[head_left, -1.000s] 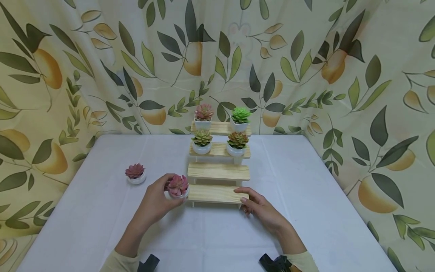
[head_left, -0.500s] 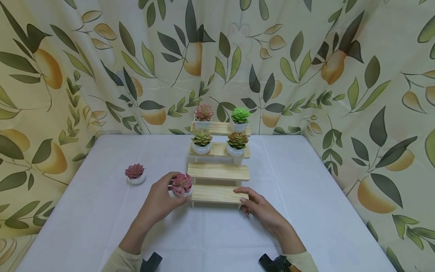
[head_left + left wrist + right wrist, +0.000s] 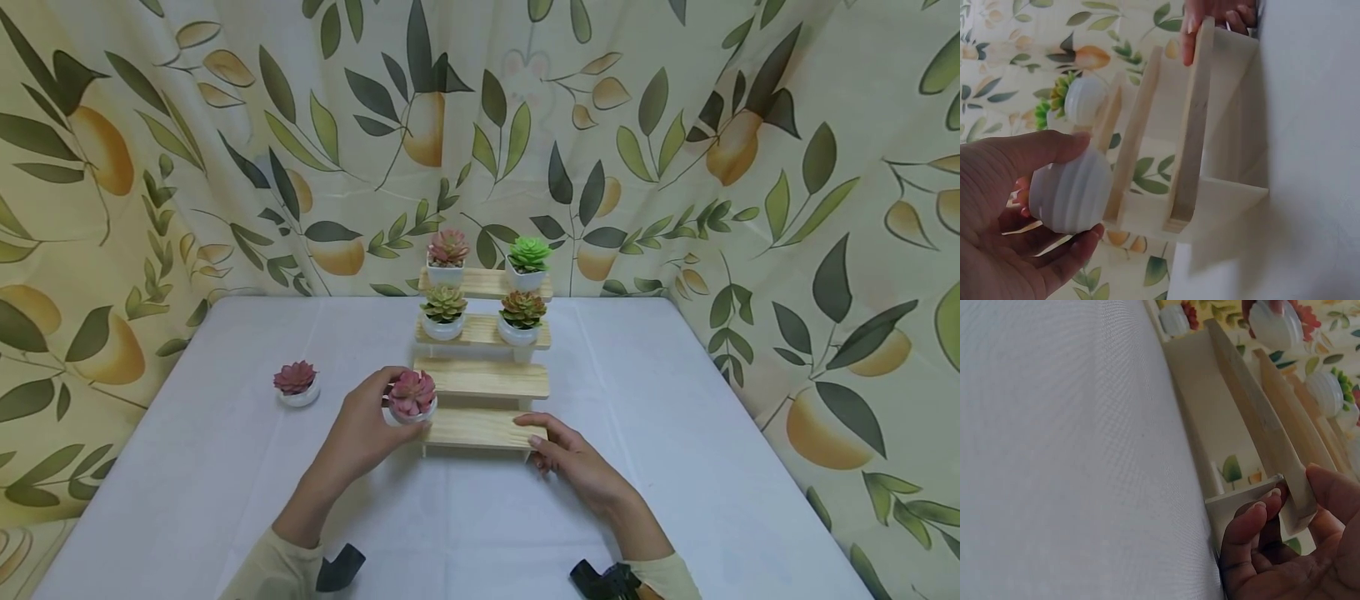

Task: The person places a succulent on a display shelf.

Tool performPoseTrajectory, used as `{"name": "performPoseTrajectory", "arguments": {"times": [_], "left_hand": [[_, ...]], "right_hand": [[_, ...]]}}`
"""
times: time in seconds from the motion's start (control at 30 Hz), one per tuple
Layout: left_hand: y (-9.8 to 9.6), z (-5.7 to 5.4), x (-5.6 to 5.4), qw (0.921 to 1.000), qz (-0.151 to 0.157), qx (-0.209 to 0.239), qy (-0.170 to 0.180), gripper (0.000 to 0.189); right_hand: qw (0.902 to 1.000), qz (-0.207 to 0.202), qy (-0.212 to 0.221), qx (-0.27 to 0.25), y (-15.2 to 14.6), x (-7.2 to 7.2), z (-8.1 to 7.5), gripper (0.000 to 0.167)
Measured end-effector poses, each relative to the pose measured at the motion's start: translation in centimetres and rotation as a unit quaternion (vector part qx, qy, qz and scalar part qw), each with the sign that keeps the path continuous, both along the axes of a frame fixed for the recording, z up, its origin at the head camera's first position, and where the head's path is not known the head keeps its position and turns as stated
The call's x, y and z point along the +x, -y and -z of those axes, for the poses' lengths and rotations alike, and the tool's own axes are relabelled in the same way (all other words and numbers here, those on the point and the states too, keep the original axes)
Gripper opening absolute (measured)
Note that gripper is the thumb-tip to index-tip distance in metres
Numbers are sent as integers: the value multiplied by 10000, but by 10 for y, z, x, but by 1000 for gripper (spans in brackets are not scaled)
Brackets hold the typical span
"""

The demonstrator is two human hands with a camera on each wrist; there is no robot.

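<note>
A potted pink succulent is in my left hand, thumb and fingers around its white ribbed pot. In the head view it overlaps the left end of the lowest wooden step of the tiered plant stand; the left wrist view shows it raised beside the boards. My right hand pinches the right end of that lowest step, its thumb and fingers on opposite faces of the board. On the upper two steps stand a pink succulent, a bright green one, a pale green one and a reddish-green one.
Another potted succulent, dark pink, sits on the white-covered table left of the stand. Behind the table hangs a curtain printed with leaves and fruit.
My left hand has carried the pink succulent rightward and slightly up, from beside the lowest step to over its left end. The right hand stays on the step's right end.
</note>
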State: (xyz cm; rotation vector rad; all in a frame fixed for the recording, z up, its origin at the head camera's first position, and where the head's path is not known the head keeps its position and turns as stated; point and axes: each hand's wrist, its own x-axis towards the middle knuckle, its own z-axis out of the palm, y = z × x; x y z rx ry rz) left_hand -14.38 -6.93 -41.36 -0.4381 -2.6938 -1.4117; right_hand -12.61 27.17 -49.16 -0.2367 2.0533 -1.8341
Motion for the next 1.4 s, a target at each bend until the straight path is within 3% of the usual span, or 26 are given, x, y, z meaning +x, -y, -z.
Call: {"name": "performPoseTrajectory", "arguments": {"times": [0.37, 0.93, 1.4], "left_hand": [[-9, -6, -7, 9998, 68, 46, -207, 72], [-20, -15, -15, 10000, 45, 45, 37, 74], [-24, -12, -26, 9998, 122, 111, -87, 70]], "right_hand": [[10000, 5, -36, -6, 0, 1, -1, 40], [9999, -60, -120, -8, -1, 1, -1, 40], [9998, -94, -173, 5, -1, 1, 0, 40]]}}
